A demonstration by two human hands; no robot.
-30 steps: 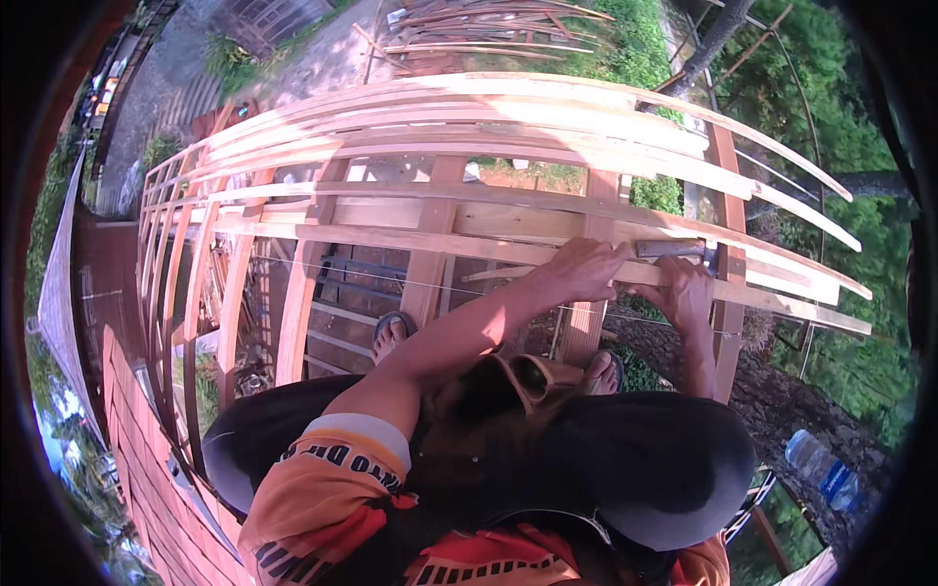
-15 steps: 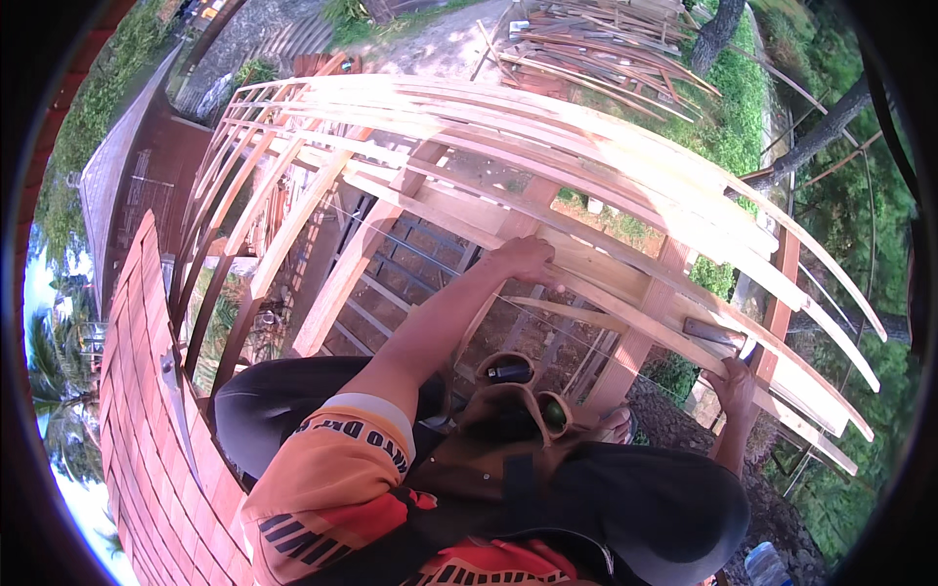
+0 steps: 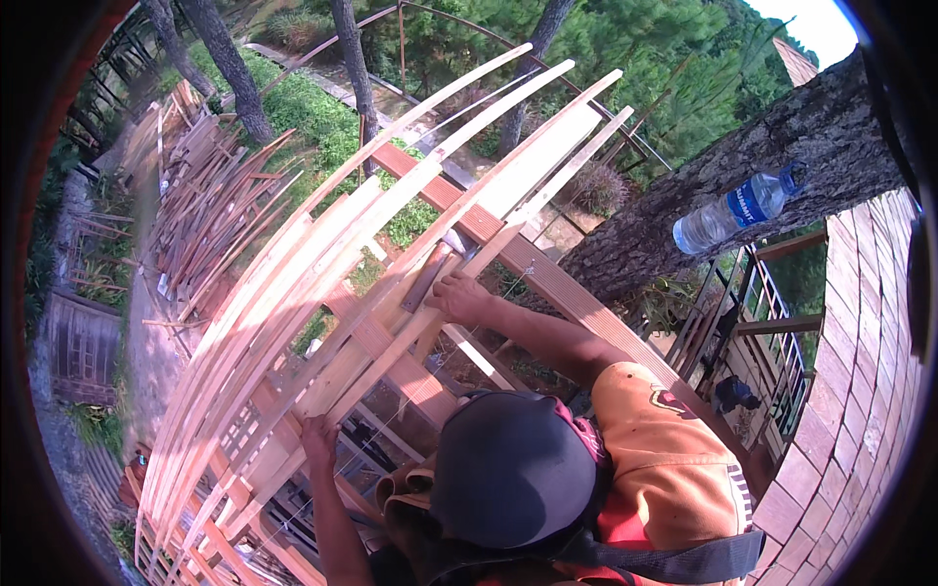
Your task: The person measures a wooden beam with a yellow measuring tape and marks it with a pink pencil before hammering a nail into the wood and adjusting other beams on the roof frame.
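Observation:
My left hand (image 3: 319, 441) is closed around a long, thin wooden batten (image 3: 376, 369), at its lower left part. Farther up and to the right, my right hand (image 3: 461, 298) grips the same batten, fingers curled over it. Just beside the right hand lies a tool with a brown, flat body (image 3: 427, 280) and a pale metal end, possibly a hammer; no hand is on it. The battens run side by side across reddish-brown rafters (image 3: 562, 293). A brown tool pouch (image 3: 408, 508) hangs at my waist, partly hidden by my dark-clad knee (image 3: 518, 469).
A clear water bottle (image 3: 728, 213) with a blue label rests against a thick leaning tree trunk (image 3: 645, 230). Shingled roofing (image 3: 840, 391) curves along the right. Below the open frame are the ground and a pile of loose timber (image 3: 210, 200). Metal rails (image 3: 782, 322) stand at right.
My view has swung to the right, bringing the trunk, bottle and right-hand roof into sight. Both hands remain on the wood, and the brown tool still lies by my right hand.

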